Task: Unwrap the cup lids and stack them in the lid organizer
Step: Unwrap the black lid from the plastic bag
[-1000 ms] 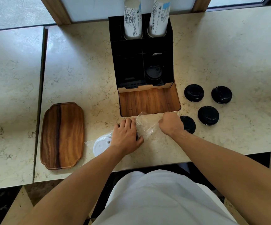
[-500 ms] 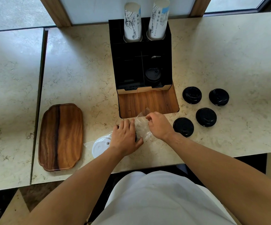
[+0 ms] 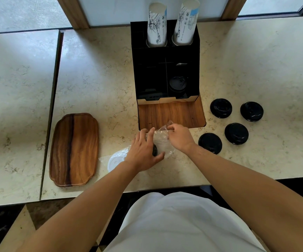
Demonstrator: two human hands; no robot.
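Observation:
A clear plastic wrapper (image 3: pixel 162 140) with lids inside lies on the counter in front of the black lid organizer (image 3: pixel 165 70). My left hand (image 3: pixel 143 151) presses down on the wrapper over a black lid (image 3: pixel 155 149). A white lid (image 3: pixel 115 160) shows in the wrapper's left end. My right hand (image 3: pixel 179 136) pinches the wrapper's open right end near the organizer's wooden base (image 3: pixel 171 114). A black lid (image 3: pixel 177 83) sits in the organizer's right compartment. Several loose black lids (image 3: pixel 236 133) lie on the counter to the right.
Two stacks of paper cups (image 3: pixel 157 24) stand in the organizer's back slots. A wooden tray (image 3: pixel 74 149) lies at the left. The counter's front edge runs just below my forearms, and a seam splits off a second counter at far left.
My right hand has moved left, away from the nearest loose black lid, and taken hold of the wrapper's end. My left hand stays pressed on the wrapped lids.

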